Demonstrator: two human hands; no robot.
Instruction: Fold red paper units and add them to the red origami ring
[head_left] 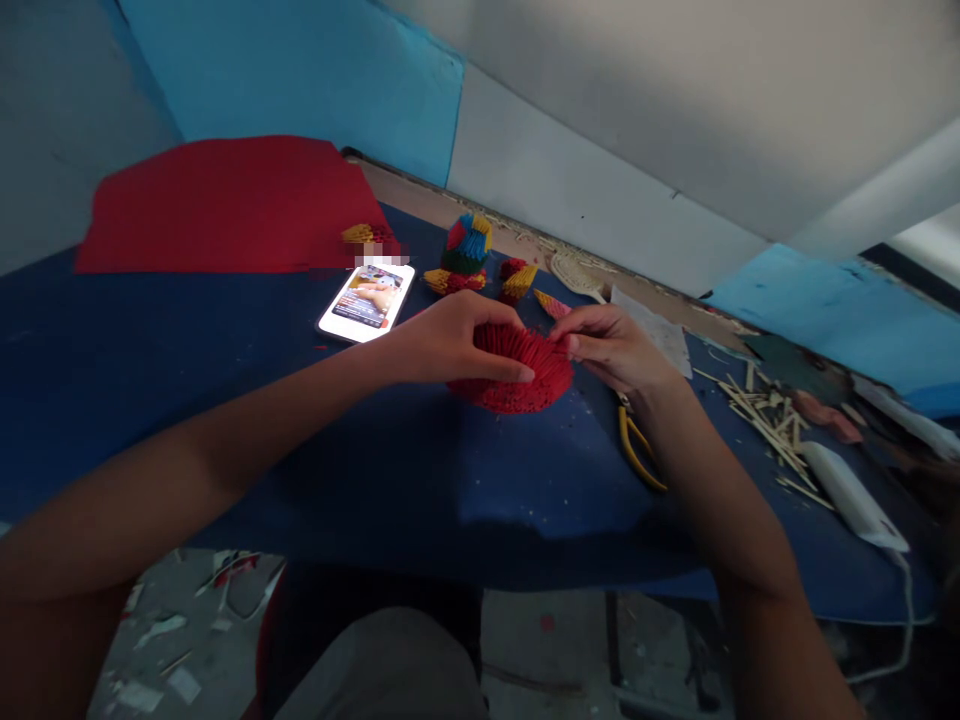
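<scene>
A round red model of many small folded paper pieces (pixel 544 385) sits on the blue table in front of me. My left hand (pixel 457 340) is wrapped over its left side, with the thumb across the front and the fingers behind. At its upper right edge, the thumb and forefinger of my right hand (pixel 619 345) are pinched together against the red folds. Whatever lies between those fingertips is too small to make out. Just behind stand a multicoloured folded-paper piece (pixel 469 243), a red and yellow one (pixel 519 282) and a pink and yellow one (pixel 552 303).
A lit phone (pixel 366 302) lies left of the model. Large red paper (pixel 225 205) covers the table's back left. Yellow-handled pliers (pixel 637 450) are beside my right forearm. Thin wooden sticks (pixel 772 420) and a white corded power strip (pixel 855 495) lie at right.
</scene>
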